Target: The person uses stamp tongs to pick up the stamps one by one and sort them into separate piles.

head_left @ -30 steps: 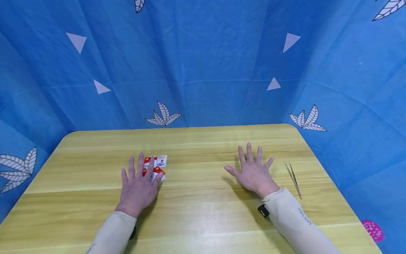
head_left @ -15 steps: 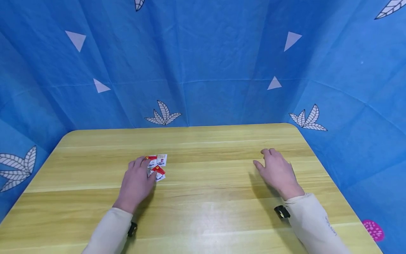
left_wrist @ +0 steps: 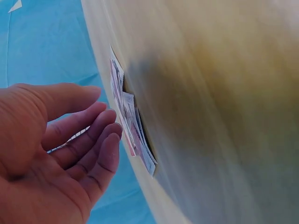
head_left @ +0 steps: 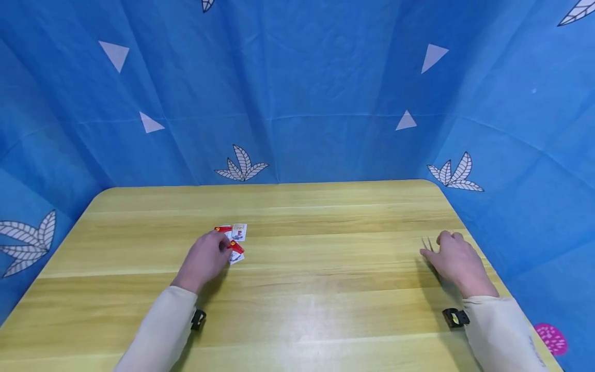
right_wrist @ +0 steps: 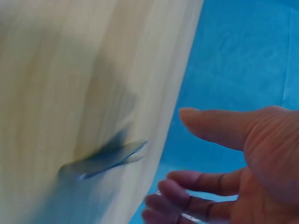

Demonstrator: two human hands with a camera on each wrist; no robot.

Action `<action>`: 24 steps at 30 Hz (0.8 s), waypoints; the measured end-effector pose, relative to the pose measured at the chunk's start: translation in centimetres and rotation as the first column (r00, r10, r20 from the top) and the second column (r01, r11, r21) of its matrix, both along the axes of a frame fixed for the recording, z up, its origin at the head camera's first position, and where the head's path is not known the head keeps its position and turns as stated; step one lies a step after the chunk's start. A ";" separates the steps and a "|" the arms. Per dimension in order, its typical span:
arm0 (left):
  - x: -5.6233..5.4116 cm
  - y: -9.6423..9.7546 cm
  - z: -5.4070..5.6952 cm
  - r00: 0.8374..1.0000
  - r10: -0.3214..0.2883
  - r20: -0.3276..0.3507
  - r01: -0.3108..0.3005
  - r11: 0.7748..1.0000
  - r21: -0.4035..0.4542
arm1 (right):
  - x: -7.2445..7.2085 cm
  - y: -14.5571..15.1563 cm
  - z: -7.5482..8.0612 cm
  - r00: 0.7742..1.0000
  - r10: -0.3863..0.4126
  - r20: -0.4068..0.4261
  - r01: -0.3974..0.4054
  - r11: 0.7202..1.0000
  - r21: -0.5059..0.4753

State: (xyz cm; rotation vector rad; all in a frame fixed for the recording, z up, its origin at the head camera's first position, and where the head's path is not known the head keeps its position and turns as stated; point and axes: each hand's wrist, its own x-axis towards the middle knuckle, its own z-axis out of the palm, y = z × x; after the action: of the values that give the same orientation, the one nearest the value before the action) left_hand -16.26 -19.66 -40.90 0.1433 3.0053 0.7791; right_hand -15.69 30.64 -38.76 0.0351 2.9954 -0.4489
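Loosely bent, thumb parted from fingers and holding nothing, the left hand [head_left: 203,261] hovers beside the small red-and-white cards [head_left: 236,247] lying left of centre on the table, though whether a fingertip touches them cannot be told; likewise relaxed and holding nothing, the right hand [head_left: 457,263] hangs over the metal tweezers [right_wrist: 105,161], near the right edge. Pale yellow wood grain runs across the table [head_left: 316,289], its far corners rounded and its middle shiny with reflected light, while creased blue cloth [head_left: 316,93], printed with pale triangles and outlined leaves, surrounds its far side and ends.
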 end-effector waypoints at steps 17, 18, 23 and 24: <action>-1.4 0.7 0.1 0.995 0.014 0.100 -0.008 0.998 -0.057 | 0.2 1.6 -1.5 0.990 0.007 0.142 0.001 0.999 -0.053; -1.5 0.7 0.1 0.995 0.006 0.096 0.000 0.998 -0.063 | 0.1 1.7 -1.5 0.991 0.004 0.137 0.003 0.999 -0.049; -1.6 0.7 0.1 0.993 -0.004 0.117 0.012 0.998 -0.069 | -0.4 1.7 -1.4 0.990 -0.005 0.141 0.010 1.000 -0.030; -1.7 0.7 0.0 0.992 -0.001 0.123 0.009 0.998 -0.070 | -0.4 1.7 -1.3 0.990 -0.006 0.142 0.011 0.999 -0.030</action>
State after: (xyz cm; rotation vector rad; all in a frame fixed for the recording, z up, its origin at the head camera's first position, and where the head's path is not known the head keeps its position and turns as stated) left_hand -17.92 -18.97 -40.85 0.0970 2.9096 0.6554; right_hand -16.11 32.32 -40.10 0.0740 2.8496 -0.4724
